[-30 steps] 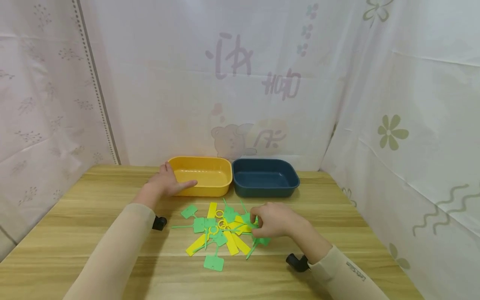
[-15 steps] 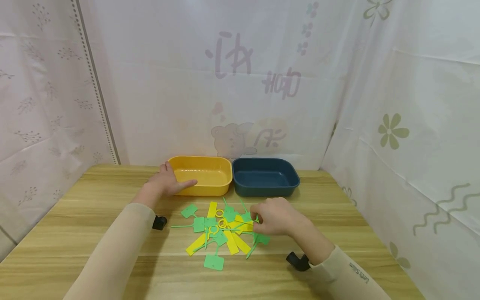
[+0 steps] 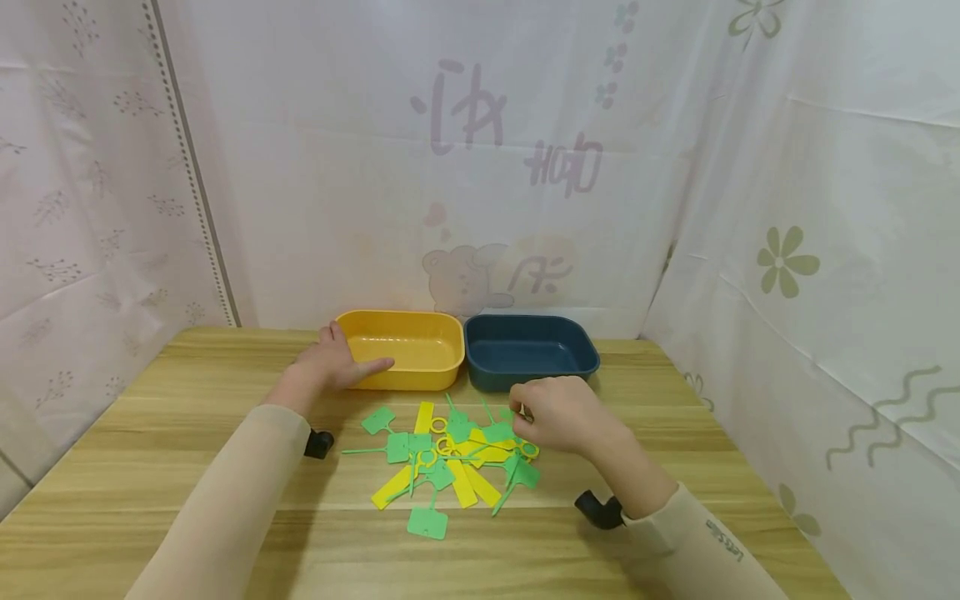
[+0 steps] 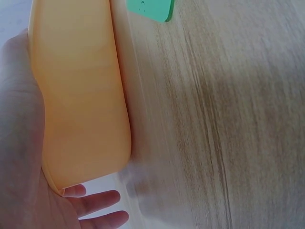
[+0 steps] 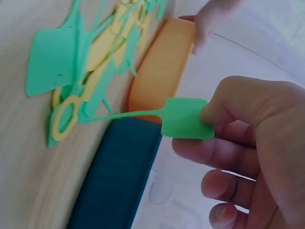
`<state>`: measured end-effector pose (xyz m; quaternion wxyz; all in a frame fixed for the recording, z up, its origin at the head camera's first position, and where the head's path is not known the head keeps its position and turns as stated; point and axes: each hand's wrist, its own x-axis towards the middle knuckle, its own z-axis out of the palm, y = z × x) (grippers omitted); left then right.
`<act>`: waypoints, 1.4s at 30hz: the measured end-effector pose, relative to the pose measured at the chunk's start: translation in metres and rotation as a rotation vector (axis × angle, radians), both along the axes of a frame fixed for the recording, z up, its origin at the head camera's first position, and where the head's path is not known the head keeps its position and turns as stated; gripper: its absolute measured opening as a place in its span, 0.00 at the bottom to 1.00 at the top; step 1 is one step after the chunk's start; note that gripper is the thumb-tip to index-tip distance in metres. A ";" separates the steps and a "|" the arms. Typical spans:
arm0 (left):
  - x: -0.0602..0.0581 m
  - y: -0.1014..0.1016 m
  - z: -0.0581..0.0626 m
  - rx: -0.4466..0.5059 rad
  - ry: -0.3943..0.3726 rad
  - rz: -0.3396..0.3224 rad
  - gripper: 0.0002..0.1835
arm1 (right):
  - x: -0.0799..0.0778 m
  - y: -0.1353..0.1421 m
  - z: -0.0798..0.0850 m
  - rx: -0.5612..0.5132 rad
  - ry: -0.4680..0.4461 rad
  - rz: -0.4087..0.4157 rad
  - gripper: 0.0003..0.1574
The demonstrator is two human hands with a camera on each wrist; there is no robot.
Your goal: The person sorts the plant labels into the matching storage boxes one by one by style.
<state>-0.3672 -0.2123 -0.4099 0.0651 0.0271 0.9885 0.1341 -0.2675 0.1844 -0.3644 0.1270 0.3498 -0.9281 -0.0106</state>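
My right hand (image 3: 566, 412) pinches the flat rectangular head of a green plant label (image 5: 183, 117) between thumb and forefinger, just above the pile's right side. In the right wrist view, its thin stem reaches back toward the pile; whether the tip touches another piece I cannot tell. Beneath lie several green labels (image 3: 427, 523) and yellow strip labels with ring ends (image 3: 528, 450), overlapping. My left hand (image 3: 326, 358) rests on the left end of a yellow bin (image 3: 408, 381), thumb along the front rim, fingers extended beside the outer wall in the left wrist view.
A dark blue bin (image 3: 532, 382) stands against the yellow bin's right side at the table's back edge. Both rest on a wooden table (image 3: 360, 567). White patterned curtains (image 3: 337, 167) hang behind and at both sides.
My right hand has risen away from the pile, up and slightly right, with the green plant label, uncovering a yellow ring and green pieces. My left hand stays on the yellow bin.
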 end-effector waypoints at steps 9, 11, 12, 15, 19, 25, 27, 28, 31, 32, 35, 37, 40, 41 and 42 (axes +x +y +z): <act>0.006 0.002 0.007 0.019 -0.007 -0.003 0.83 | -0.010 0.003 0.012 -0.174 -0.100 -0.018 0.05; 0.007 0.002 0.007 0.020 -0.009 -0.003 0.82 | -0.012 0.004 0.014 -0.210 -0.118 -0.032 0.06; 0.006 0.002 0.007 0.019 -0.010 -0.002 0.82 | -0.014 0.004 0.014 -0.229 -0.126 -0.038 0.06; 0.005 0.001 0.006 0.015 -0.015 -0.003 0.83 | -0.020 0.006 0.015 -0.295 -0.134 -0.058 0.07; 0.001 0.000 0.004 0.011 -0.024 -0.003 0.84 | -0.028 0.007 0.016 -0.402 -0.120 -0.078 0.07; 0.000 0.001 0.002 0.006 -0.019 -0.004 0.84 | -0.039 0.011 0.018 -0.554 -0.133 -0.127 0.08; 0.002 0.001 0.003 0.009 -0.017 -0.006 0.83 | -0.043 0.013 0.019 -0.588 -0.159 -0.159 0.09; 0.003 0.001 0.003 0.014 -0.015 -0.006 0.83 | -0.044 0.013 0.020 -0.604 -0.172 -0.176 0.10; 0.008 0.002 0.005 0.028 -0.006 -0.008 0.81 | -0.050 0.014 0.020 -0.636 -0.202 -0.213 0.11; 0.009 0.002 0.006 0.032 -0.003 -0.009 0.81 | -0.051 0.015 0.020 -0.646 -0.206 -0.220 0.11; 0.011 0.003 0.007 0.033 -0.003 -0.011 0.80 | -0.057 0.017 0.019 -0.657 -0.202 -0.232 0.10; 0.011 0.003 0.007 0.034 -0.005 -0.012 0.80 | -0.062 0.018 0.017 -0.660 -0.189 -0.236 0.09; 0.009 0.002 0.006 0.035 -0.006 -0.012 0.81 | -0.067 0.021 0.014 -0.662 -0.176 -0.250 0.09; 0.008 0.001 0.005 0.036 -0.007 -0.010 0.82 | -0.069 0.021 0.013 -0.661 -0.172 -0.256 0.09; 0.007 0.001 0.004 0.036 -0.007 -0.008 0.82 | -0.071 0.022 0.012 -0.658 -0.169 -0.264 0.09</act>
